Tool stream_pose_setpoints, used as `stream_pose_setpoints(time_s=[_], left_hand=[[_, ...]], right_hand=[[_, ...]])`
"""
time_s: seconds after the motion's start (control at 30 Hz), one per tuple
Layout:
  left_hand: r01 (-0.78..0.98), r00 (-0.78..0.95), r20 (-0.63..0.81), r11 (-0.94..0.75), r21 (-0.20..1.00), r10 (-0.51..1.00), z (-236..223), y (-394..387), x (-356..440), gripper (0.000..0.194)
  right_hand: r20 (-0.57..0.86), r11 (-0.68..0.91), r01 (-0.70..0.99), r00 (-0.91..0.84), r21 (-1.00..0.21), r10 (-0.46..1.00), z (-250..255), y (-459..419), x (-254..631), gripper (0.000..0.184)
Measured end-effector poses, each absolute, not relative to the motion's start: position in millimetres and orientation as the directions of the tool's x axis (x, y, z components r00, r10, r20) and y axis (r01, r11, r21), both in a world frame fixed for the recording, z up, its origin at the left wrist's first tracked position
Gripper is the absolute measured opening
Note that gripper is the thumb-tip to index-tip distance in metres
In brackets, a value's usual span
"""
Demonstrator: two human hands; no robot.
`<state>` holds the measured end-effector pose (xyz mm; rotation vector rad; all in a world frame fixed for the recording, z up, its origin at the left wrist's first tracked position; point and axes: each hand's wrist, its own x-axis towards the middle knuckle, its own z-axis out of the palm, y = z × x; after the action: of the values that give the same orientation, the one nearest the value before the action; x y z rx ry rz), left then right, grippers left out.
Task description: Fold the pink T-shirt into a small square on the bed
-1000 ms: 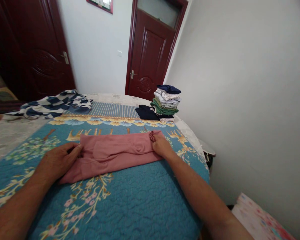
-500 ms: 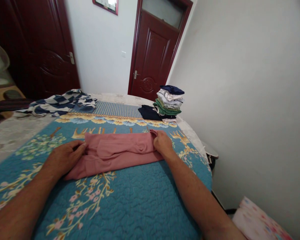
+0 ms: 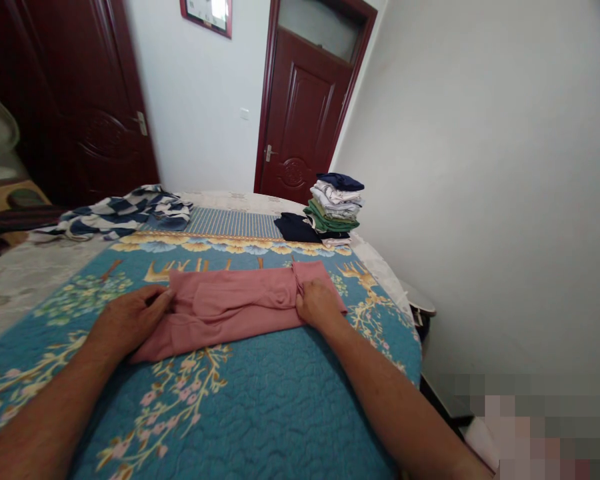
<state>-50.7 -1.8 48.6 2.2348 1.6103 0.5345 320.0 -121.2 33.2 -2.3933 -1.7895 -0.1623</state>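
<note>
Soft, limp pink folded garment [image 3: 230, 310] lies on the blue quilted bedspread [image 3: 260, 407], best taken by its folded ends; right hand [image 3: 320, 305] has fingers pinching the cloth, left hand [image 3: 127, 320] curled on it, grip unclear.

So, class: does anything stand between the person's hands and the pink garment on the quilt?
Nothing visible does: the left hand and the right hand both rest directly on the pink garment, one at each end, and it lies on the blue quilt.
</note>
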Motion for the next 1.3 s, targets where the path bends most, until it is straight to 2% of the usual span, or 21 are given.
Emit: stream_pose_setpoints(time_s=[0.1, 0.2, 0.3, 0.37, 0.53, 0.67, 0.8, 0.87, 0.97, 1.07, 1.17, 1.3], left_hand=[[0.854, 0.27, 0.141, -0.304, 0.422, 0.953, 47, -3, -52, 0.047], [0.886, 0.228, 0.297, -0.324, 0.332, 0.927, 47, -7, -49, 0.045], [0.829, 0.336, 0.474, -0.494, 0.262, 0.814, 49, -16, -31, 0.043], [0.734, 0.471, 0.513, -0.642, 0.222, 0.717, 51, -27, -8, 0.043], [0.449, 0.795, 0.373, -0.878, 0.167, 0.478, 55, -72, 76, 0.04], [0.364, 0.845, 0.372, -0.923, 0.128, 0.385, 44, -102, 138, 0.045], [0.28, 0.892, 0.34, -0.954, 0.105, 0.299, 24, -106, 170, 0.065], [0.285, 0.897, 0.32, -0.952, 0.112, 0.306, 17, -101, 175, 0.059], [0.309, 0.873, 0.343, -0.938, 0.16, 0.346, 15, -92, 177, 0.039], [0.341, 0.845, 0.363, -0.919, 0.199, 0.392, 19, -88, 179, 0.035], [0.345, 0.835, 0.375, -0.914, 0.214, 0.403, 20, -87, 181, 0.03], [0.318, 0.839, 0.379, -0.917, 0.239, 0.39, 17, -88, 180, 0.032]], right_hand=[[0.212, -0.203, 0.979, 0.199, -0.003, 0.957, 31, -147, 312, 0.035], [0.193, -0.194, 0.981, 0.189, 0.005, 0.963, 30, -172, 309, 0.034], [0.163, -0.261, 0.965, 0.259, -0.015, 0.952, 34, -185, 318, 0.037], [0.19, -0.301, 0.953, 0.304, -0.046, 0.934, 39, -187, 328, 0.039], [0.283, -0.299, 0.941, 0.333, -0.158, 0.899, 47, -186, 345, 0.033], [0.281, -0.18, 0.953, 0.247, -0.244, 0.927, 42, -183, 352, 0.03], [0.346, -0.04, 0.938, 0.167, -0.345, 0.923, 41, -171, 369, 0.039], [0.378, -0.009, 0.942, 0.142, -0.334, 0.915, 42, -160, 379, 0.042], [0.379, 0.018, 0.96, 0.094, -0.28, 0.921, 42, -137, 388, 0.044], [0.344, 0.025, 0.973, 0.057, -0.229, 0.937, 36, -109, 389, 0.045], [0.266, -0.032, 0.981, 0.083, -0.191, 0.96, 22, -85, 389, 0.047], [0.147, -0.144, 0.972, 0.172, -0.187, 0.974, 6, -70, 393, 0.063]])
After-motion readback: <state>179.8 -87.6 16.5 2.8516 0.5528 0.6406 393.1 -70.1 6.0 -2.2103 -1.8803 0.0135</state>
